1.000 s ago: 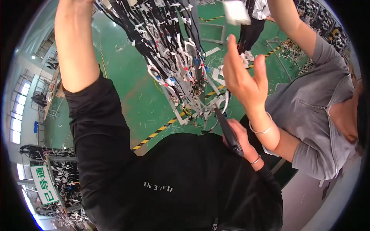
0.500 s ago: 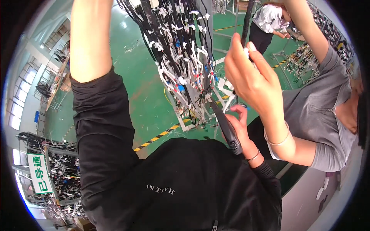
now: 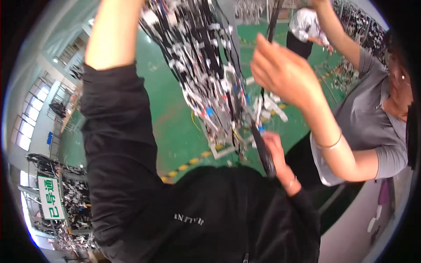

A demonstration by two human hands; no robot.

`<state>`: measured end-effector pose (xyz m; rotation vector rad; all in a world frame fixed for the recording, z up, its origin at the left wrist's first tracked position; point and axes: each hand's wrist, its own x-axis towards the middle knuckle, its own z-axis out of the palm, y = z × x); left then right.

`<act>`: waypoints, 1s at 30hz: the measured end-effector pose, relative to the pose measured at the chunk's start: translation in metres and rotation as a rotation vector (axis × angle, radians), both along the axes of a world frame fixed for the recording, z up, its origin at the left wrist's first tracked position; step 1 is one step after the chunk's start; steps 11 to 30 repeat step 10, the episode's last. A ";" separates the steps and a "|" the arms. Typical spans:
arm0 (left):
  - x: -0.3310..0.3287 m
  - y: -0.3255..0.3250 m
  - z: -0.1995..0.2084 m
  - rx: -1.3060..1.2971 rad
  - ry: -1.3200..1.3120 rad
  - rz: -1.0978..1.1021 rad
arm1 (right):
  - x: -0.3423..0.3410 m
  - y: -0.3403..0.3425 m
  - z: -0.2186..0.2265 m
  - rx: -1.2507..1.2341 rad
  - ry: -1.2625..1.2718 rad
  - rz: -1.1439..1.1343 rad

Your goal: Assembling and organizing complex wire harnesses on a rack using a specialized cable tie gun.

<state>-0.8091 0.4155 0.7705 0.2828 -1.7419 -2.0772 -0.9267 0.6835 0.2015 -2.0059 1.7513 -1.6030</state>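
My right hand [image 3: 274, 149] is wrapped round a black cable tie gun [image 3: 262, 151], blurred by motion. Its nose points up at the lower end of a hanging wire harness [image 3: 208, 65], a thick bunch of black wires with white, blue and red connectors. Whether the nose touches the wires cannot be made out. My left arm [image 3: 114, 39] reaches up past the top edge, so that hand is out of sight. To the right of the harness, a co-worker's hand [image 3: 285, 72] is raised close to a dark wrapped cable [image 3: 273, 19].
The co-worker in a grey shirt [image 3: 351, 114] stands close on my right. Another person [image 3: 302, 28] works farther back. A metal frame [image 3: 226, 151] stands under the harness, on a green floor with yellow-black tape. More harnesses hang on a rack [image 3: 76, 197] at the left.
The view has shifted a little. My right hand and the tie gun have moved slightly, and the gun's nose looks lower. The co-worker's raised hand has turned, its fingers now less visible.
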 end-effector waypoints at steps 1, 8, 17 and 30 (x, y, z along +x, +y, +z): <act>-0.010 -0.005 -0.011 -0.687 0.228 0.174 | 0.003 0.015 -0.002 0.016 -0.077 0.020; -0.041 0.024 0.028 -0.695 0.067 0.317 | 0.010 0.074 -0.071 0.234 -0.520 -0.108; -0.046 0.018 0.044 -0.618 0.019 0.287 | 0.006 0.083 -0.047 0.226 -0.248 -0.127; -0.046 0.018 0.044 -0.618 0.019 0.287 | 0.006 0.083 -0.047 0.226 -0.248 -0.127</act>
